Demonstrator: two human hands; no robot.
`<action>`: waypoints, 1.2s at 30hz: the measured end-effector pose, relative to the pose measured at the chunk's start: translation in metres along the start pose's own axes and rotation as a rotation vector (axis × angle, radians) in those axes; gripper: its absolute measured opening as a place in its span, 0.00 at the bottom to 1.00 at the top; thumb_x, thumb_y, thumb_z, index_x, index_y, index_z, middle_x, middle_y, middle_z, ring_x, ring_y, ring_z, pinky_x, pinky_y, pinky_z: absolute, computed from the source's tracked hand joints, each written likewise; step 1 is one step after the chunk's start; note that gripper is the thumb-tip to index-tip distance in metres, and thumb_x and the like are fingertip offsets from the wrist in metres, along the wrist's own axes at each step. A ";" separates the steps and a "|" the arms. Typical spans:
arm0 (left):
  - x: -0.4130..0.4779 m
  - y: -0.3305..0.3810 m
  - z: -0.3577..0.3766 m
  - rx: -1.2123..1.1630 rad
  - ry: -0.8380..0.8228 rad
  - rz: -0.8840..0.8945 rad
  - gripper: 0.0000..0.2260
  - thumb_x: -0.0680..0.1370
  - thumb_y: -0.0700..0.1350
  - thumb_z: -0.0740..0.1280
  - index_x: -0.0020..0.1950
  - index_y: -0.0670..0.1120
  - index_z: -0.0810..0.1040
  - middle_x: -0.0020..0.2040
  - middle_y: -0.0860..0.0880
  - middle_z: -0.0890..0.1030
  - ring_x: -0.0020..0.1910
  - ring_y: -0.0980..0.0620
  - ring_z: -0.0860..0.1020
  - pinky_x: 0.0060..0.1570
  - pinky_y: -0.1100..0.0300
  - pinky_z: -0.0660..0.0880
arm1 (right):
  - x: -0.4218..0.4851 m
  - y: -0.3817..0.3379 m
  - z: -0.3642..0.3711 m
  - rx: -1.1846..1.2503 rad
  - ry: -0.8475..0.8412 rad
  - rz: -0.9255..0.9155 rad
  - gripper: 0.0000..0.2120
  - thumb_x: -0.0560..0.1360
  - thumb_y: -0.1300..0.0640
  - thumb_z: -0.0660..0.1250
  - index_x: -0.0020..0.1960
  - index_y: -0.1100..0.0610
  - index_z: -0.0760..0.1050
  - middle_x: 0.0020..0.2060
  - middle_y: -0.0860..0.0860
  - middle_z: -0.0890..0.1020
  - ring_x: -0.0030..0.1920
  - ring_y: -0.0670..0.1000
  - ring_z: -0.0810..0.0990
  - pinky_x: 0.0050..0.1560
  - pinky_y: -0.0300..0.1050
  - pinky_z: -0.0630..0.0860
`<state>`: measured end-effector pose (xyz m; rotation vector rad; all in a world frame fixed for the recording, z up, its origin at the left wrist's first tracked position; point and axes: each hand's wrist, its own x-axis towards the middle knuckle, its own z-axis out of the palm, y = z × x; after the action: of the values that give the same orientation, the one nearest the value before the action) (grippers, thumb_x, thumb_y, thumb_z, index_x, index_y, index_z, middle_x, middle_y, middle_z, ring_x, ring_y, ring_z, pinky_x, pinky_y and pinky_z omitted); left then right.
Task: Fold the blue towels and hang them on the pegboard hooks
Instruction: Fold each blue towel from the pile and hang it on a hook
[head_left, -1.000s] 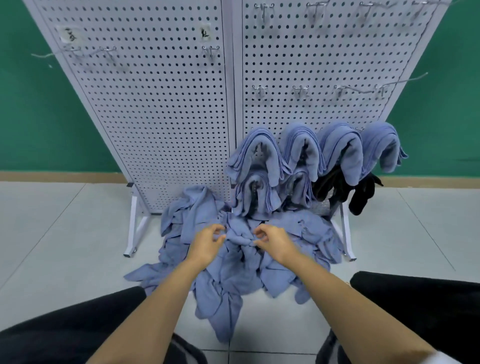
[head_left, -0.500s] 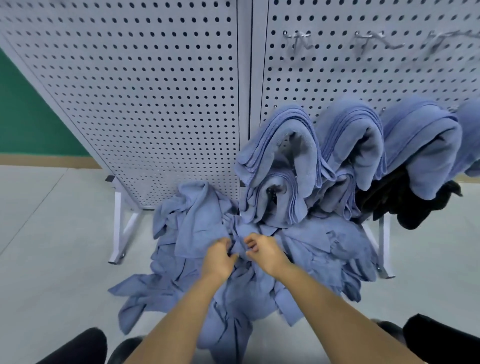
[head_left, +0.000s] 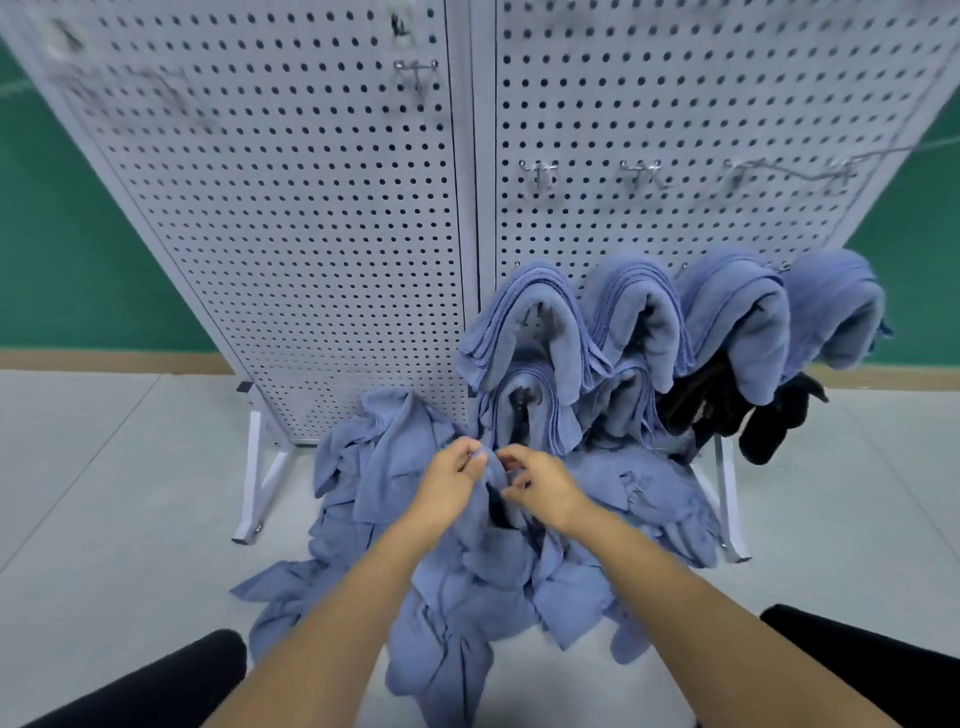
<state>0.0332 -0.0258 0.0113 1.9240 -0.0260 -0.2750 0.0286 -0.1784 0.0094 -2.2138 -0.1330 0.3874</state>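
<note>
A heap of loose blue towels (head_left: 395, 488) lies on the floor at the foot of the white pegboard (head_left: 322, 218). My left hand (head_left: 449, 483) and my right hand (head_left: 543, 488) meet over the heap, each pinching the top edge of one blue towel (head_left: 483, 561) that hangs down between them. Several folded blue towels (head_left: 535, 332) hang over hooks low on the right panel. Bare metal hooks (head_left: 540, 174) stick out higher up on that panel.
Black cloths (head_left: 727, 400) hang under the folded towels at the right. The pegboard's white legs (head_left: 260, 483) stand on a pale tiled floor (head_left: 104, 493). A green wall (head_left: 62, 249) lies behind. My dark-clad knees (head_left: 872, 670) frame the bottom corners.
Both hands have risen from the heap, lifting one towel by its edge. The view first dropped close to the pile, then pulled back and up, showing more of the pegboard.
</note>
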 end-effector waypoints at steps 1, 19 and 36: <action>-0.006 0.018 -0.004 -0.014 -0.002 0.028 0.06 0.81 0.41 0.60 0.46 0.42 0.73 0.40 0.45 0.73 0.40 0.52 0.70 0.42 0.63 0.68 | -0.009 -0.011 -0.009 0.003 0.022 -0.016 0.22 0.74 0.67 0.67 0.67 0.57 0.71 0.54 0.50 0.79 0.47 0.52 0.79 0.50 0.36 0.73; -0.103 0.253 -0.060 -0.494 -0.106 0.310 0.13 0.81 0.50 0.59 0.60 0.46 0.77 0.49 0.48 0.82 0.45 0.53 0.79 0.42 0.61 0.75 | -0.145 -0.181 -0.142 0.175 0.244 -0.320 0.08 0.79 0.58 0.63 0.43 0.61 0.71 0.31 0.51 0.74 0.27 0.44 0.72 0.29 0.33 0.70; -0.076 0.210 -0.041 -0.759 0.051 -0.174 0.16 0.75 0.46 0.70 0.59 0.38 0.77 0.51 0.41 0.82 0.45 0.45 0.81 0.45 0.53 0.78 | -0.126 -0.153 -0.150 0.466 0.312 -0.111 0.14 0.78 0.56 0.66 0.62 0.56 0.69 0.53 0.53 0.77 0.46 0.48 0.77 0.50 0.43 0.78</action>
<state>-0.0083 -0.0531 0.2330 1.1761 0.2483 -0.2986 -0.0362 -0.2237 0.2449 -1.7687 0.0052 0.0032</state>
